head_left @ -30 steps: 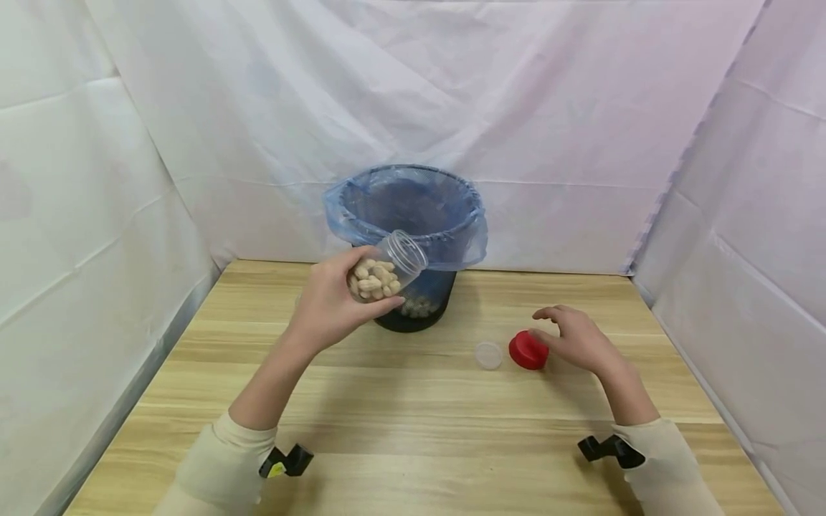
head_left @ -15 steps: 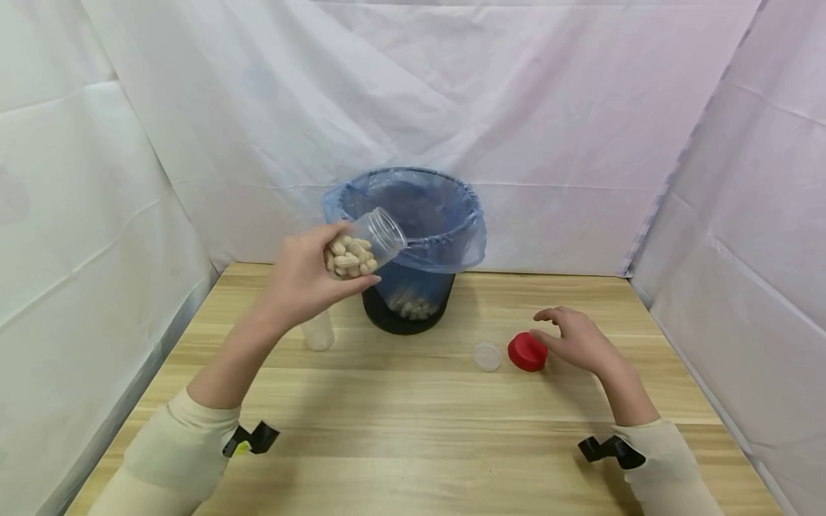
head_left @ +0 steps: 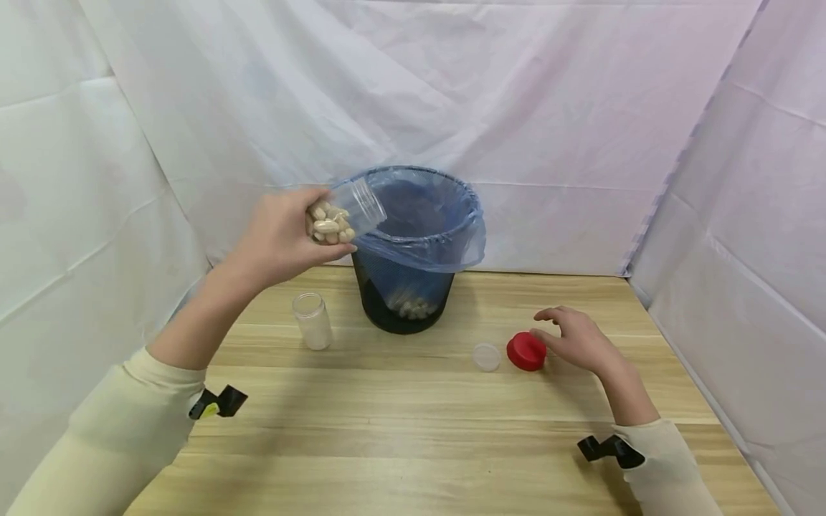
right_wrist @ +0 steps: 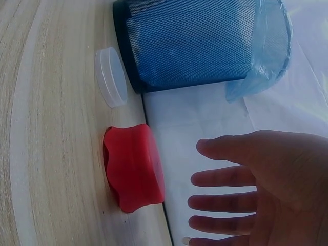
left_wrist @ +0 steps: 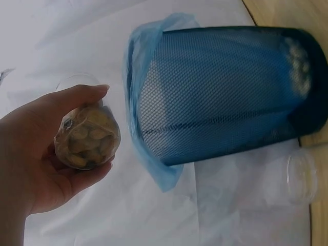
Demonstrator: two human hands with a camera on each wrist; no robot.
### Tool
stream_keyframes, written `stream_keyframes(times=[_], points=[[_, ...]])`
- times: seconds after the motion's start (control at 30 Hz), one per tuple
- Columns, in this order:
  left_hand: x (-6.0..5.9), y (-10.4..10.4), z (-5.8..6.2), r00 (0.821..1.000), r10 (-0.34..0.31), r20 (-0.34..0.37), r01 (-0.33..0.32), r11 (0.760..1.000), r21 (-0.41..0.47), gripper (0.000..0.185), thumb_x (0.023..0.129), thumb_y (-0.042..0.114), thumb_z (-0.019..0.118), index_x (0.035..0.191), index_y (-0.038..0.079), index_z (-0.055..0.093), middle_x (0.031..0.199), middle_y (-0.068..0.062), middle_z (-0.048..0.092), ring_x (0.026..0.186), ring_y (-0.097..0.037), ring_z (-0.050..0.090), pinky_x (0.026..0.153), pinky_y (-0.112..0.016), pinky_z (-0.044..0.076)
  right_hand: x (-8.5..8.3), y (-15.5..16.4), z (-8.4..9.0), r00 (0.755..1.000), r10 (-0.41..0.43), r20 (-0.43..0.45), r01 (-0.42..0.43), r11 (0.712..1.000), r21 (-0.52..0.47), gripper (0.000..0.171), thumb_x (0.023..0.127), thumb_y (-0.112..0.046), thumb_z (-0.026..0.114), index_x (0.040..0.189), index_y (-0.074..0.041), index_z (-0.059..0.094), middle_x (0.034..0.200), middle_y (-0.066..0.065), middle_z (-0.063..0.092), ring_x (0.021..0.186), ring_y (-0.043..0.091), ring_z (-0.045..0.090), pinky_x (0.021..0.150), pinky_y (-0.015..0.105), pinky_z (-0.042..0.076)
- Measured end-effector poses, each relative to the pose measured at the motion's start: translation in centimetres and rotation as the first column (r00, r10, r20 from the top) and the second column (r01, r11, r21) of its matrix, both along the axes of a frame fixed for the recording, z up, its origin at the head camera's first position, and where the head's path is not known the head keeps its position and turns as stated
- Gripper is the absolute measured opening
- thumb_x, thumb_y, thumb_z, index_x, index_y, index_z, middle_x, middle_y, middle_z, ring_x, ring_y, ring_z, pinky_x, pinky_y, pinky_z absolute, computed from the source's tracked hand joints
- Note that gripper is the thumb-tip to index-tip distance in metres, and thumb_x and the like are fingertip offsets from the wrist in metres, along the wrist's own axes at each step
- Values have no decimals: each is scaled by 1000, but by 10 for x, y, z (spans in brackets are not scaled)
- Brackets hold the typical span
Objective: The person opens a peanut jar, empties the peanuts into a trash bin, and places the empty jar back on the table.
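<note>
A clear plastic jar [head_left: 345, 208] holds several peanuts [head_left: 330, 222]. My left hand [head_left: 277, 229] grips it around its lower part, tilted with its uncapped mouth toward the bin and the peanuts at the bottom end. In the left wrist view, thumb and fingers wrap the jar's base. A black mesh bin [head_left: 413, 279] lined with a blue plastic bag [head_left: 445, 247] stands to the jar's right; peanuts show through its lower wall. My right hand [head_left: 574, 340] hovers, fingers spread and holding nothing, beside a round red piece [right_wrist: 136, 166] with a wavy lower edge.
A second clear jar [head_left: 312, 322], uncapped, stands upright left of the bin. A flat whitish lid [head_left: 486, 357] lies left of the red piece. White cloth [head_left: 555, 129] hangs behind and along both sides of the wooden table [head_left: 413, 430].
My left hand has moved left and upward with the jar, uncovering the second jar on the table. The peanuts remain in the held jar. My right hand has stayed in place.
</note>
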State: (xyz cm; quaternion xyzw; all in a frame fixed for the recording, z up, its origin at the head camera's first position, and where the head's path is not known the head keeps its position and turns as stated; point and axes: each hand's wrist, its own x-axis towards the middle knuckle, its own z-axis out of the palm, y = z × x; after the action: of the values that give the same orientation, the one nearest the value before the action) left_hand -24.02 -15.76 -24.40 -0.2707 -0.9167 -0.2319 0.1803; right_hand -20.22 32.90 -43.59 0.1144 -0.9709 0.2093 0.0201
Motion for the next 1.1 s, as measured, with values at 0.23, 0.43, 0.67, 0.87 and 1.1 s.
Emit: stream_keyframes(times=[0.23, 0.43, 0.67, 0.87, 1.1], points=[[-14, -8, 18, 1000, 6, 10, -4, 994, -108, 68, 85, 29, 92, 138, -4, 66, 102, -17, 75, 87, -32, 69, 79, -49, 55, -2, 1, 0, 1000, 2, -5, -2, 1000, -2, 41, 102, -28, 76, 129, 2, 73, 130, 26, 73, 117, 49, 67, 99, 64, 55], [-28, -14, 32, 999, -26, 25, 30, 975, -220, 52, 84, 26, 91, 123, -1, 68, 96, -12, 71, 83, -27, 66, 76, -45, 53, -2, 2, -1, 1000, 3, -8, -3, 1000, 5, 40, 102, -28, 76, 128, 2, 73, 129, 25, 73, 116, 48, 68, 99, 64, 55], [-46, -17, 49, 995, -87, 41, 96, 939, -330, 65, 82, 27, 91, 133, -5, 65, 103, -16, 72, 86, -29, 67, 78, -47, 53, -2, 3, -1, 1000, 0, 5, 0, 1000, 2, 40, 102, -28, 76, 128, 2, 73, 129, 26, 73, 116, 48, 68, 99, 64, 55], [-56, -15, 58, 992, -117, 54, 129, 897, -422, 71, 83, 26, 90, 139, -7, 62, 109, -20, 74, 92, -34, 68, 84, -54, 53, -3, 4, -2, 1000, 2, 9, -2, 1000, 7, 40, 102, -29, 76, 128, 2, 73, 129, 25, 73, 116, 48, 68, 99, 63, 55], [-62, -10, 61, 994, -51, 98, 90, 884, -459, 77, 85, 28, 87, 147, -7, 57, 127, -27, 70, 109, -42, 66, 91, -58, 51, -4, 6, -2, 1000, -3, 13, 3, 1000, 15, 40, 102, -29, 76, 127, 2, 73, 128, 25, 73, 115, 48, 68, 98, 63, 56]])
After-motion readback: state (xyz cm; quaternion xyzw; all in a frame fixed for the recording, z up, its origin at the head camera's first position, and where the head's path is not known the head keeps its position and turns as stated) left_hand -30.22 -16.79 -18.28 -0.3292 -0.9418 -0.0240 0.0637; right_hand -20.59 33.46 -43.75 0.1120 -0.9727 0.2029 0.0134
